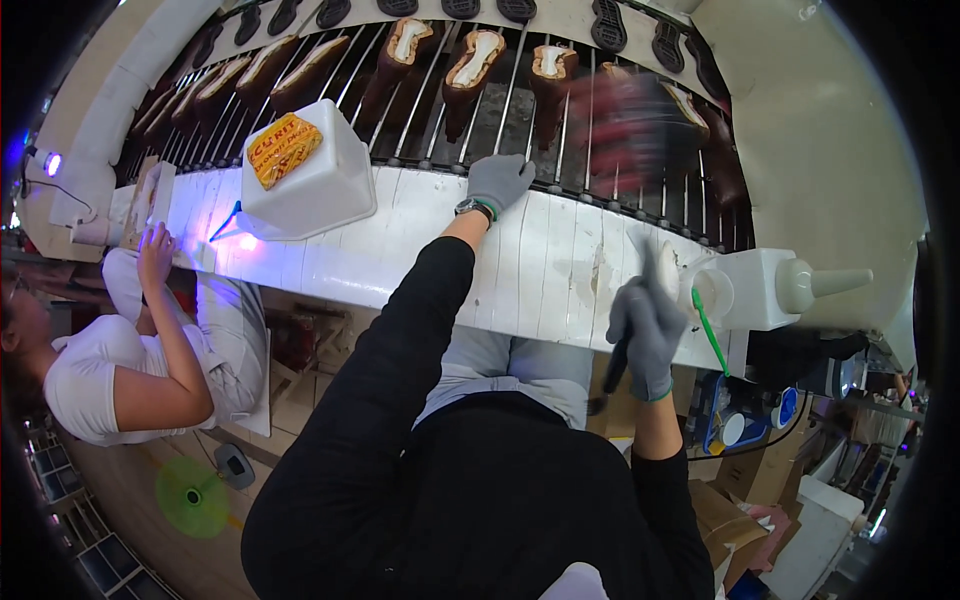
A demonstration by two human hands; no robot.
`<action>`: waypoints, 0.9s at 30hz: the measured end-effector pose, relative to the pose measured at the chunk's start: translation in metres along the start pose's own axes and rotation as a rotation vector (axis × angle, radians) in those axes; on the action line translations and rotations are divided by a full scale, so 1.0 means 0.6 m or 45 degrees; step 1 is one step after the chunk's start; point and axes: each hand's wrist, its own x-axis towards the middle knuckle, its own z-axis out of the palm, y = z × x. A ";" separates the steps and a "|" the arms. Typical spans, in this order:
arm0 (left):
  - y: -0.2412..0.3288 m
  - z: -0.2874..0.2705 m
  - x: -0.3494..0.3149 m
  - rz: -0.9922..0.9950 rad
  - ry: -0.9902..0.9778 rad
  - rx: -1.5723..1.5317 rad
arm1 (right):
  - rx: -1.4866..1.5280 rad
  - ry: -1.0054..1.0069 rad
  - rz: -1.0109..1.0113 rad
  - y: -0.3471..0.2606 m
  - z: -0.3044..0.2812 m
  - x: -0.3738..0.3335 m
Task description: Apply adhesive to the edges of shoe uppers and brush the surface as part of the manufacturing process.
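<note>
My left hand (500, 183), in a grey glove, rests on the front edge of the roller conveyor (423, 150), holding nothing that I can see. Just beyond it, brown shoe uppers on lasts (475, 60) lie bottom-up on the rollers, their pale undersides showing. Lower right, my gloved right hand (648, 335) is closed round a black-handled tool (616, 368); its far end is smeared by motion. Beside that hand stands a white cup (712, 297) with a green-handled brush (708, 330) across it. A red and dark shape (625, 130) over the rollers is too blurred to identify.
Black shoe soles (608, 25) line the ledge behind the conveyor. A white box (320, 180) carrying an orange packet (285, 150) stands on the white bench (420, 250). Right is a white bottle with a nozzle (795, 285). A seated co-worker (150, 370) works at left.
</note>
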 end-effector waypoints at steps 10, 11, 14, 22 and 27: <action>0.005 -0.023 -0.022 0.603 0.553 0.086 | -0.264 -0.177 -0.035 0.010 -0.039 -0.024; 0.005 -0.010 -0.021 0.605 0.541 0.079 | -0.052 0.029 -0.088 -0.008 -0.033 -0.022; -0.005 -0.004 0.001 -0.055 0.060 -0.007 | 0.373 0.206 -0.215 -0.012 -0.012 -0.022; -0.003 0.006 0.005 -0.388 0.254 -0.275 | -0.405 -0.204 -0.056 0.030 -0.029 -0.043; -0.011 -0.006 0.018 -0.503 0.387 -0.314 | -0.055 0.032 -0.362 0.031 -0.009 -0.043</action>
